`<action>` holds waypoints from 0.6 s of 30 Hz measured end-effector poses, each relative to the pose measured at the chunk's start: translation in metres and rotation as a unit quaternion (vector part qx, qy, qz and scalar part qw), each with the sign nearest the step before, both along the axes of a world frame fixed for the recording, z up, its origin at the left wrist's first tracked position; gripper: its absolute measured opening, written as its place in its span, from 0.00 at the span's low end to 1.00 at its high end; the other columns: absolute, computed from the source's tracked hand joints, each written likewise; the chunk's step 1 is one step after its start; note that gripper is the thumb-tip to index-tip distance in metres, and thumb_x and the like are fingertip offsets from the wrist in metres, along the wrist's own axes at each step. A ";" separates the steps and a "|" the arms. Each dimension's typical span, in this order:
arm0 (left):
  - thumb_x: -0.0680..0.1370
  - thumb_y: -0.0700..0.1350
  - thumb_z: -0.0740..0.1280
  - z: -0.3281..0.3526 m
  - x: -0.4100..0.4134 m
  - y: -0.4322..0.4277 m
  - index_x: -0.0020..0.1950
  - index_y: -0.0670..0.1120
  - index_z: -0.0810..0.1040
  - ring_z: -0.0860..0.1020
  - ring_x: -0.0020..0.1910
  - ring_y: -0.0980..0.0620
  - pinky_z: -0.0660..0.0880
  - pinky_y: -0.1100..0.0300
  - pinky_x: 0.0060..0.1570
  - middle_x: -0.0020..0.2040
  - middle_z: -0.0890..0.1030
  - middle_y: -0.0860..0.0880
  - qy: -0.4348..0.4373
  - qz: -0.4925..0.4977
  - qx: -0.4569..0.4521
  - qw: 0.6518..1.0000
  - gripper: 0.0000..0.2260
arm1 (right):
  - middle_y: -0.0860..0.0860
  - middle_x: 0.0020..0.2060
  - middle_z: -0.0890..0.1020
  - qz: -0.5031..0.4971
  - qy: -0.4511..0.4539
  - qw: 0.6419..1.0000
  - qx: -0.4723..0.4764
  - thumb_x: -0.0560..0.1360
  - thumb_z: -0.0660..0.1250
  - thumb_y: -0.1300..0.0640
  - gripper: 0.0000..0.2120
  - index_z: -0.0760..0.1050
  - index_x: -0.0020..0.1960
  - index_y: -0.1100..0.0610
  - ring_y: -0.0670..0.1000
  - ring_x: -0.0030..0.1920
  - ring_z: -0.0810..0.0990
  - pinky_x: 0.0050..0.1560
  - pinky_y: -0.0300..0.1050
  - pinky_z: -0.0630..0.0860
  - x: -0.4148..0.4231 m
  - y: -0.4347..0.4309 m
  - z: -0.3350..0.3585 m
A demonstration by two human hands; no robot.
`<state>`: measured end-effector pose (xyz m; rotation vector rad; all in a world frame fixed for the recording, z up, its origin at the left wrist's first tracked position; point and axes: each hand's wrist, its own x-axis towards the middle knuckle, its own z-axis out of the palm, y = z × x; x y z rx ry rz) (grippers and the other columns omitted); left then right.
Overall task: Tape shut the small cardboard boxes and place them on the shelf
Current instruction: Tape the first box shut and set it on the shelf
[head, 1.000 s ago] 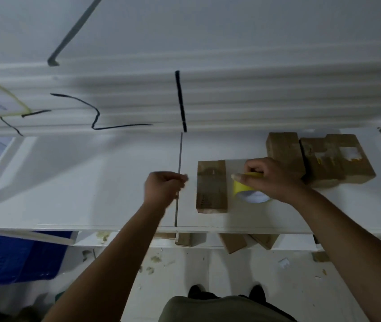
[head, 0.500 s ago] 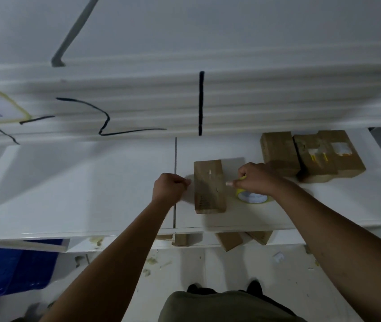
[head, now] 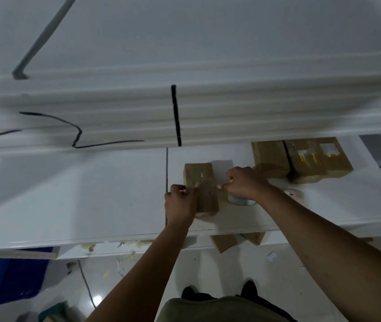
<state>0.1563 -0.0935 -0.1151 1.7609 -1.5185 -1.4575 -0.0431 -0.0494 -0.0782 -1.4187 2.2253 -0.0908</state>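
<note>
Standing at a white worktop (head: 92,194), with a small cardboard box (head: 204,198) lying flat right between the two sets of fingers. Pinching with the left hand (head: 179,203), fingers (head: 178,189) curled tight just beside the left edge of the box, most likely on the loose end of a tape strip (head: 198,181), though too thin and clear to see well. Gripping a yellow tape roll (head: 242,202) with the right hand (head: 246,182), fingers (head: 225,185) curled over its top, just beside the right edge of the box. Looks like stretching tape across the lid to shut it. Seems light, stiff and dry, so easy to lift and not slippery, but easy to dent if squeezed hard. Best to take hold by the two long sides, thumb on one and fingers on the other, once taped. Careful with the sticky tape: likely to fold and stick to itself. Past the right fingers, more brown boxes (head: 269,159) pushed close together. Back toward the wrists, under the worktop edge, other box corners (head: 223,242) poking out.
</note>
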 end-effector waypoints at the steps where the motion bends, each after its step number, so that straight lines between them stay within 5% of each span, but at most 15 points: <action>1: 0.78 0.61 0.73 0.003 -0.002 0.001 0.65 0.48 0.74 0.80 0.54 0.46 0.83 0.47 0.58 0.63 0.73 0.45 0.030 0.016 0.014 0.999 0.23 | 0.48 0.32 0.73 -0.006 -0.004 1.000 -0.010 0.75 0.69 0.36 0.23 0.65 0.34 0.50 0.51 0.35 0.73 0.32 0.43 0.63 -0.001 0.001 -0.001; 4: 0.79 0.54 0.75 0.008 -0.001 0.002 0.68 0.42 0.78 0.83 0.56 0.42 0.83 0.44 0.60 0.63 0.81 0.41 0.141 0.067 0.072 0.985 0.23 | 0.48 0.29 0.73 -0.042 -0.067 0.996 -0.047 0.75 0.72 0.39 0.23 0.68 0.32 0.52 0.52 0.34 0.75 0.35 0.44 0.64 -0.007 0.005 0.001; 7: 0.83 0.48 0.70 0.017 0.009 0.002 0.67 0.38 0.81 0.84 0.58 0.36 0.81 0.37 0.61 0.60 0.84 0.36 0.241 0.104 0.104 0.959 0.17 | 0.50 0.26 0.70 -0.072 -0.282 0.950 -0.113 0.77 0.73 0.41 0.24 0.71 0.31 0.54 0.50 0.30 0.73 0.38 0.46 0.65 -0.015 0.020 0.018; 9: 0.85 0.47 0.67 0.025 0.016 0.003 0.66 0.37 0.81 0.83 0.56 0.36 0.80 0.38 0.59 0.59 0.83 0.34 0.290 0.132 0.121 0.940 0.16 | 0.68 0.41 0.73 -0.108 -0.404 0.892 -0.174 0.76 0.74 0.44 0.25 0.76 0.43 0.68 0.59 0.43 0.79 0.39 0.45 0.72 -0.015 0.034 0.032; 11: 0.86 0.48 0.65 0.036 0.021 0.005 0.63 0.36 0.82 0.84 0.52 0.37 0.81 0.40 0.56 0.56 0.83 0.33 0.315 0.140 0.118 0.931 0.16 | 0.67 0.53 0.69 -0.099 -0.450 0.863 -0.208 0.74 0.74 0.44 0.26 0.72 0.51 0.67 0.55 0.56 0.71 0.47 0.50 0.77 -0.010 0.046 0.046; 13: 0.86 0.49 0.65 0.045 0.027 0.007 0.61 0.38 0.84 0.85 0.49 0.40 0.84 0.44 0.49 0.53 0.84 0.35 0.325 0.144 0.106 0.929 0.16 | 0.69 0.48 0.72 -0.072 -0.450 0.863 -0.220 0.72 0.74 0.39 0.31 0.70 0.52 0.66 0.62 0.52 0.75 0.51 0.59 0.70 -0.002 0.053 0.056; 14: 0.86 0.49 0.65 0.050 0.030 0.008 0.60 0.38 0.84 0.85 0.48 0.41 0.85 0.46 0.47 0.52 0.85 0.36 0.334 0.147 0.108 0.925 0.15 | 0.70 0.42 0.74 -0.061 -0.443 0.865 -0.227 0.70 0.74 0.34 0.37 0.70 0.49 0.70 0.63 0.58 0.66 0.46 0.60 0.70 0.001 0.056 0.061; 15: 0.86 0.49 0.66 0.054 0.033 0.010 0.60 0.38 0.84 0.86 0.49 0.42 0.85 0.47 0.47 0.53 0.85 0.36 0.348 0.147 0.114 0.919 0.15 | 0.68 0.37 0.74 -0.050 -0.434 0.868 -0.238 0.69 0.73 0.31 0.43 0.69 0.48 0.73 0.44 0.43 0.68 0.42 0.55 0.70 0.002 0.057 0.064; 16: 0.85 0.49 0.66 0.058 0.037 0.013 0.60 0.38 0.84 0.86 0.50 0.41 0.85 0.46 0.47 0.55 0.85 0.35 0.363 0.147 0.123 0.912 0.15 | 0.65 0.33 0.73 -0.042 -0.425 0.869 -0.250 0.69 0.72 0.29 0.44 0.69 0.45 0.73 0.57 0.36 0.75 0.42 0.50 0.69 0.002 0.058 0.067; 18: 0.83 0.49 0.68 0.065 0.042 0.018 0.63 0.37 0.84 0.85 0.53 0.39 0.85 0.43 0.50 0.59 0.84 0.34 0.399 0.149 0.146 0.893 0.17 | 0.60 0.28 0.69 -0.046 -0.399 0.876 -0.268 0.70 0.72 0.31 0.37 0.68 0.38 0.67 0.49 0.32 0.73 0.40 0.45 0.69 0.000 0.058 0.075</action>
